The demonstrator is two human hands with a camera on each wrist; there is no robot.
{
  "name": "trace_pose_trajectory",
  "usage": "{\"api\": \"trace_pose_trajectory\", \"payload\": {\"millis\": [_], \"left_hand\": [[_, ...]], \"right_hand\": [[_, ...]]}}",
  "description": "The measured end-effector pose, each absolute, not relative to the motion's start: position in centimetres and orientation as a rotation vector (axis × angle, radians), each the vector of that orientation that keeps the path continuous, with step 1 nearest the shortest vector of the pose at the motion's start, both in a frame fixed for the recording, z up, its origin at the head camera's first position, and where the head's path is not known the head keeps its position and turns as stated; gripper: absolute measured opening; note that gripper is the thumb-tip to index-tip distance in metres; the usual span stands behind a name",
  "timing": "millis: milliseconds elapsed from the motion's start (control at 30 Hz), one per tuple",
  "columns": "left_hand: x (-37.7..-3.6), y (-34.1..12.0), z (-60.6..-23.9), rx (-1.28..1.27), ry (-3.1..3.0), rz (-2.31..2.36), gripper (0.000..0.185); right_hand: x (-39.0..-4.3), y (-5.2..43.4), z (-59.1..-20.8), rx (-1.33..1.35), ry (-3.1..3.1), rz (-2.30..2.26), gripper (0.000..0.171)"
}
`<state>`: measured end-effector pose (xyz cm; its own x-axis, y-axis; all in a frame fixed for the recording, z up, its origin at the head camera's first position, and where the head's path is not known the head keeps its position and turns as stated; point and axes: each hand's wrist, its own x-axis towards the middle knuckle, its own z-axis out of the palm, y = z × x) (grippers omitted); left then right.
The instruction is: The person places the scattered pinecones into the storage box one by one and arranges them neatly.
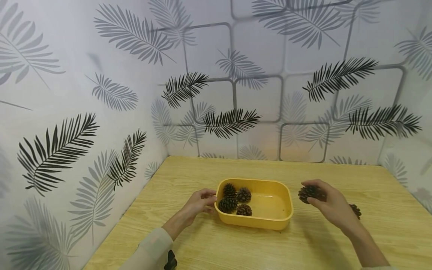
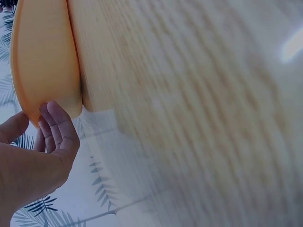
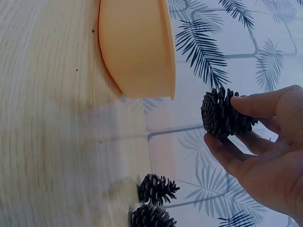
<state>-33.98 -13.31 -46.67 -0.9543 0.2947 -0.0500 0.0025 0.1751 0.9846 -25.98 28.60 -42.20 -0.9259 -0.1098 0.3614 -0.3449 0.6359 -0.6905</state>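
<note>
Wooden table (image 1: 209,243), dark scaly pine cone (image 1: 311,193) — right hand (image 1: 332,207) pinching

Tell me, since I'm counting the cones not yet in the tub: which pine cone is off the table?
The dark brown pine cone pinched in the right hand; four lie in the yellow plastic tub, others rest on the wooden table.
</note>
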Motion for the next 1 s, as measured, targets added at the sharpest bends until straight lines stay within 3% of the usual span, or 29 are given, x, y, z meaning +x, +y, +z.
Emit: {"api": "trace_pose_trajectory", "payload": {"millis": [1000], "left_hand": [[-33.7, -13.3, -46.4, 0.286, 2.228, 1.842, 0.04]], "right_hand": [[-27.5, 24.9, -40.9, 0.533, -2.48, 1.309, 0.045]]}}
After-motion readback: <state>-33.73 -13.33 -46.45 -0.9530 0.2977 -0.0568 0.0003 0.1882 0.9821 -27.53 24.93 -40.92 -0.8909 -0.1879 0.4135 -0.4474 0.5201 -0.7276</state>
